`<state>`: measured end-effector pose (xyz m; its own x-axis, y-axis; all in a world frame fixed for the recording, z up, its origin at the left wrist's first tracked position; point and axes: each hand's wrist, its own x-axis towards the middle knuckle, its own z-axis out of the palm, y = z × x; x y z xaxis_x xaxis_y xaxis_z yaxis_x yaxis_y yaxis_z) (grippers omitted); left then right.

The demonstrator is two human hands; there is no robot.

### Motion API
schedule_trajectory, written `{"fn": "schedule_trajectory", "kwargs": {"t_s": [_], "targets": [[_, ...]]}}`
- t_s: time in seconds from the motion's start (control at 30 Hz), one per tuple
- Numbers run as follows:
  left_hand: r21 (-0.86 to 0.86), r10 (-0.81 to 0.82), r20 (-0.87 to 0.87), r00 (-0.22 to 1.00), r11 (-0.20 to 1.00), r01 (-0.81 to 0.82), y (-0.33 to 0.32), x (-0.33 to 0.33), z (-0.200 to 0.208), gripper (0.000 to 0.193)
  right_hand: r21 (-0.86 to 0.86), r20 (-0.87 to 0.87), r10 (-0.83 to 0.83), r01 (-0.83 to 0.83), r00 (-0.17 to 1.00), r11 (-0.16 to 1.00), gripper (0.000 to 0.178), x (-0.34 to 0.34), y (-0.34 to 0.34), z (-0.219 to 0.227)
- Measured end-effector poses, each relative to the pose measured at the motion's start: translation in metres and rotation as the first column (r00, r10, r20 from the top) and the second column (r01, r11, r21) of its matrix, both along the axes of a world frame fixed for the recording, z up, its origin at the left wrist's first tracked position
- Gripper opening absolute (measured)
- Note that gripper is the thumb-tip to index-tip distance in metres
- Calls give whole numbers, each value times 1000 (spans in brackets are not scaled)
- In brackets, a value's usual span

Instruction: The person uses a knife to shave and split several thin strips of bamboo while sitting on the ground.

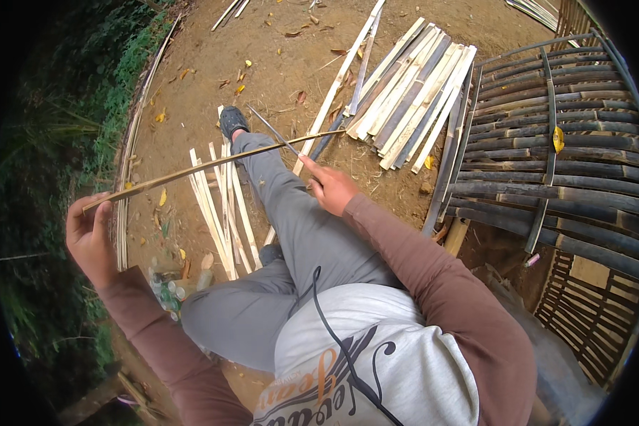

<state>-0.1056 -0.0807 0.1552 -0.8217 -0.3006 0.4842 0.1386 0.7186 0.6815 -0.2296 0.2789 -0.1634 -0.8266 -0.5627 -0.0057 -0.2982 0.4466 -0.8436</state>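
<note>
The left hand (92, 233) comes nearest, its fingers pinching the near end of a bamboo strip (192, 172) by the leafy left edge of the ground (202, 110). The strip slants across above the outstretched leg (280, 188); whether it touches, I cannot tell. The right hand (328, 186) has its fingers closed round a knife (271, 128), its blade crossing the strip toward the far end. Clean work here probably calls for a firm left pinch, a shallow blade angle and light, even strokes directed clear of the leg. Lower down, loose thin sticks (246, 209) lie on the ground; farther out, a pile of slats (422, 89) lies beside the dark bamboo rack (504, 188) along the ground's right edge.
</note>
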Motion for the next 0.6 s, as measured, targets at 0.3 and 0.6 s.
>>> {"fn": "schedule_trajectory", "kwargs": {"t_s": [0.3, 0.6], "targets": [[58, -40, 3, 999, 998, 40, 18, -1, 2, 19, 375, 137, -166, 104, 976, 921, 68, -61, 40, -105], [392, 244, -239, 940, 910, -136, 62, -16, -48, 15, -78, -180, 160, -176, 971, 981, 70, 35, -27, 40]]}}
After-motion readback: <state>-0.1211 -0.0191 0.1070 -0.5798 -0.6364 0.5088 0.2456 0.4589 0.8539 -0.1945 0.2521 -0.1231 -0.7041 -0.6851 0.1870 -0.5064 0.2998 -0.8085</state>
